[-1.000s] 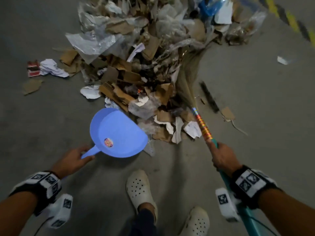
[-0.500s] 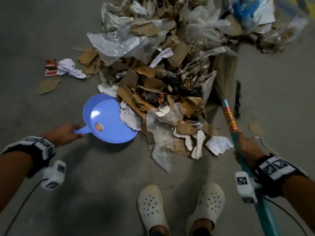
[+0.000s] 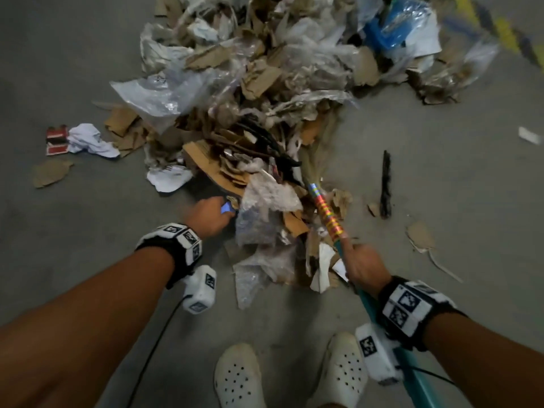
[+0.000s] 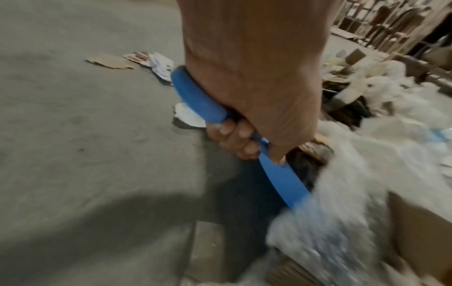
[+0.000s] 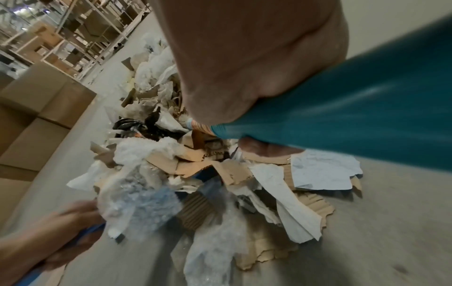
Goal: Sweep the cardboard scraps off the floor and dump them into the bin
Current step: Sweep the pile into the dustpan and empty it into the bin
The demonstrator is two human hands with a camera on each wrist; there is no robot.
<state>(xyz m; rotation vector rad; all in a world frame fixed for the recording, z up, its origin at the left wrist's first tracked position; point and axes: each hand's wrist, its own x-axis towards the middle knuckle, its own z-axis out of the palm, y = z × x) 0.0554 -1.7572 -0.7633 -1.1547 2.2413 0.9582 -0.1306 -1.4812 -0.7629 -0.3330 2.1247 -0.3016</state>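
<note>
Teal broom [image 3: 327, 213] handle gripped in my right hand [image 3: 363, 265]; left hand [image 3: 209, 214] curled round the blue dustpan [image 4: 283, 178] handle, pan buried under the cardboard scraps [image 3: 232, 169]. Advice: keep the pan lip flat, draw bristles toward it. Bin not in view.

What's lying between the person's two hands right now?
In the head view, scraps fill the stretch between the left hand and the right hand: bubble wrap, torn cardboard and paper, heaped over the blue dustpan.
</note>
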